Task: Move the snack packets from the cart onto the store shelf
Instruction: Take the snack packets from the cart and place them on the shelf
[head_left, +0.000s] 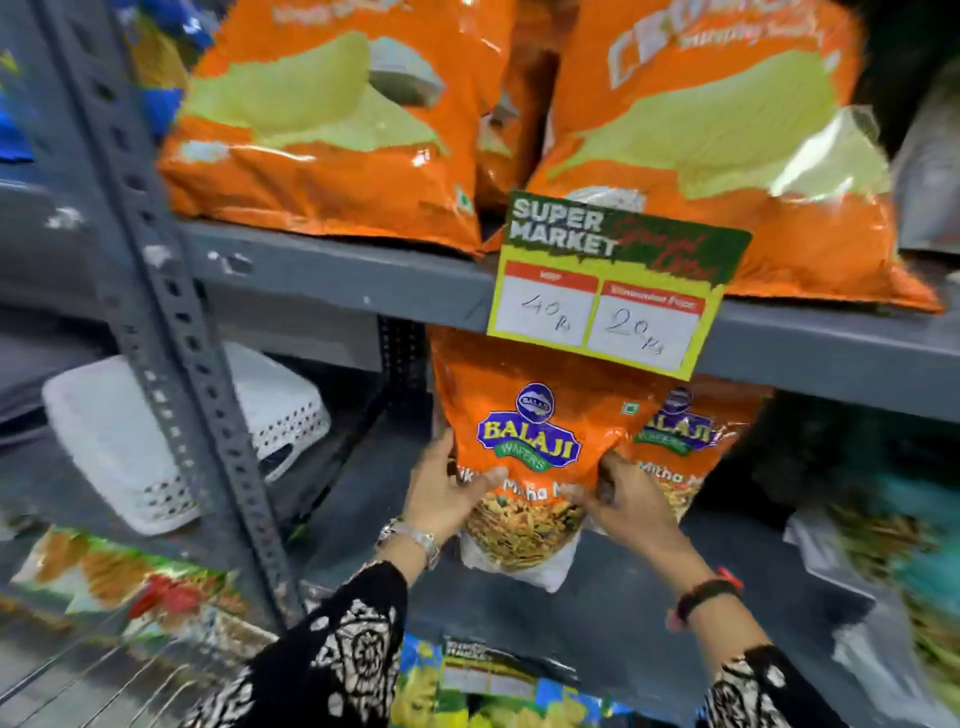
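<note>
An orange Balaji snack packet (524, 415) stands upright on the grey middle shelf (613, 618), under the price sign. My left hand (441, 493) grips its left edge and my right hand (623, 499) grips its right edge, both at the lower half of the packet. A second orange Balaji packet (691, 431) stands just behind and to the right, partly hidden by the first. The cart's wire rim (78, 670) shows at the bottom left with a colourful packet (130, 577) above it.
Large orange chip bags (332, 119) fill the upper shelf (337, 275). A green and yellow price sign (608, 291) hangs from its edge. A white perforated basket (156, 441) lies left behind the slotted upright (171, 332). Blurred packets (893, 545) sit at the right; more packets (483, 691) lie below.
</note>
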